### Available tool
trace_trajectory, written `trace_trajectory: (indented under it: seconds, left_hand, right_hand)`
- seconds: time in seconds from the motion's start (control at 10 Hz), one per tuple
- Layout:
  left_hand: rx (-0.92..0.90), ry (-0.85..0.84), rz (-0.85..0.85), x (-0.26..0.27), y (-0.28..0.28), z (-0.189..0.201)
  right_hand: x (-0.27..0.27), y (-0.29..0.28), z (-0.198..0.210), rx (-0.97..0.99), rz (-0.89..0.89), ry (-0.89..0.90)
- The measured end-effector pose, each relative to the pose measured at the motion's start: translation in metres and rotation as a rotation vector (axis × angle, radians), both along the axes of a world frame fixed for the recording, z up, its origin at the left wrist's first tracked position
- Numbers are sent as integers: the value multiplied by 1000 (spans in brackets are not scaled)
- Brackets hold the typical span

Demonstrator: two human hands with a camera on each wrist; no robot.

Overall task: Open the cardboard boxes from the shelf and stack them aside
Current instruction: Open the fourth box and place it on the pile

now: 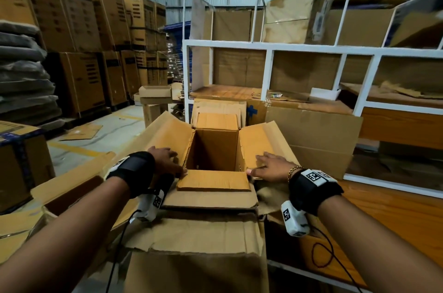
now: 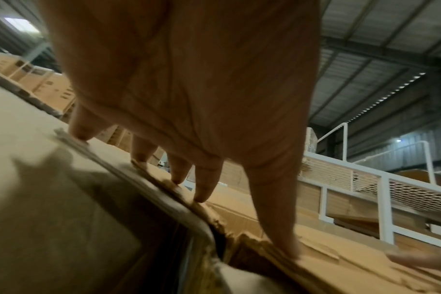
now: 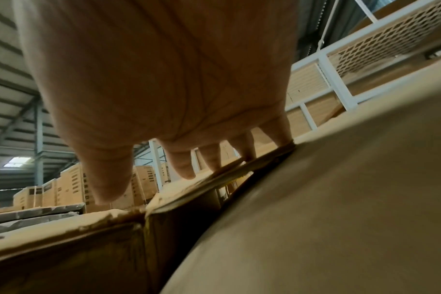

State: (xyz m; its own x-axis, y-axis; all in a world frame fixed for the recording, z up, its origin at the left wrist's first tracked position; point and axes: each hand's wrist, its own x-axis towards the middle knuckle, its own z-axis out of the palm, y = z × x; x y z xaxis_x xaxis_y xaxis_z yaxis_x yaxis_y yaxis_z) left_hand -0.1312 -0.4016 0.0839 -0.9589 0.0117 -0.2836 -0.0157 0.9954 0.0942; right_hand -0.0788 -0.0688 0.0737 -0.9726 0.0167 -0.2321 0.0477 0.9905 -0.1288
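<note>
An open cardboard box [image 1: 213, 149] stands in front of me with all its top flaps spread outward and nothing visible inside. My left hand [image 1: 165, 161] lies flat on the left flap [image 1: 172, 134], fingers straight, thumb at the near flap's corner. In the left wrist view the fingertips [image 2: 202, 197] press on the flap's edge. My right hand [image 1: 268, 165] rests with spread fingers on the right flap [image 1: 261, 141]; its fingertips [image 3: 186, 173] touch the cardboard edge in the right wrist view. The box sits on other opened boxes [image 1: 199, 244].
A white metal shelf [image 1: 271, 48] behind the box holds more cardboard boxes [image 1: 299, 17] on top and flattened cardboard inside. Tall stacks of cartons [image 1: 72, 29] fill the left background. A small box [image 1: 155, 91] sits on a stand. A wooden table [image 1: 383, 220] lies right.
</note>
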Motion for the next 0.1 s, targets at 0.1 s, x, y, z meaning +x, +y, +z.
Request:
trace_trajectory:
  seconds: [0.1]
  left_hand:
    - [180,150,42,-2,9,11]
  right_hand:
    - [6,15,9,-34,28,109]
